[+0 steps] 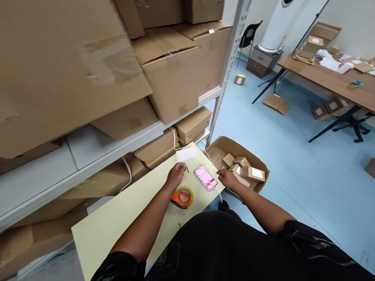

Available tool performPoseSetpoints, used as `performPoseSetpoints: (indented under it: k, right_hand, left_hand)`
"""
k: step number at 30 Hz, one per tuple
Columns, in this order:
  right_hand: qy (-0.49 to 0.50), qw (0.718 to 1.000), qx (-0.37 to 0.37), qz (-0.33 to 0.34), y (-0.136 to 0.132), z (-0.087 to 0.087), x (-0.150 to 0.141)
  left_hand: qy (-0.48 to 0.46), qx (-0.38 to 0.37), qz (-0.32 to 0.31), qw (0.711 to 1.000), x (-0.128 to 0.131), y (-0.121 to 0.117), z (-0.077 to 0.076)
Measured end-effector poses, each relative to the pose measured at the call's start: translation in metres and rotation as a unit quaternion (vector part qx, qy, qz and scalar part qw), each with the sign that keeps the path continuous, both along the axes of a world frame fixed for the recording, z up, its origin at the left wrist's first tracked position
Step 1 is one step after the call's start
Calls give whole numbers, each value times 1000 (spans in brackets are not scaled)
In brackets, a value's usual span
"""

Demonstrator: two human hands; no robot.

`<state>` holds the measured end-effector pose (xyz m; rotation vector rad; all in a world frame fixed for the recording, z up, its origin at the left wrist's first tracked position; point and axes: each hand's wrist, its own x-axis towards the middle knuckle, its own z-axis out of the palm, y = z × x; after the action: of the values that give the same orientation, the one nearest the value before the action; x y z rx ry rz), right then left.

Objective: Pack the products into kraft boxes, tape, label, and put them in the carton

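Apparently, in the head view, a strip-handling step is in hand: the left hand [177,173], fingers curled nearly closed, is at a small brown strip [187,169] above the worktop [110,221], near the tape dispenser [182,197], though I cannot tell whether it grips it. The right hand [227,178], fingers bent together, hold unclear, is between the phone [205,177] and the small boxes [253,173] in the open carton [243,149]; lifting one would call for a wider grasp.
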<state>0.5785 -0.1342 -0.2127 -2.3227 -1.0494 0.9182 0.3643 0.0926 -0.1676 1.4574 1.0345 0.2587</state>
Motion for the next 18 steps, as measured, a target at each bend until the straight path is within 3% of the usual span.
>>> performPoseSetpoints:
  k: [6, 12, 15, 18]
  right_hand:
    - [-74, 976, -68, 191, 46, -12, -5]
    - [-111, 932, -84, 333, 75, -26, 5]
    - [-108, 911, -99, 384, 82, -31, 13]
    - [-94, 912, -89, 390, 85, -36, 23]
  left_hand:
    - [16, -22, 92, 995, -53, -2, -6]
    - [37, -40, 203, 978, -81, -32, -13]
    - [33, -42, 253, 966, -86, -52, -17]
    - [31, -39, 286, 957, -84, -69, -16]
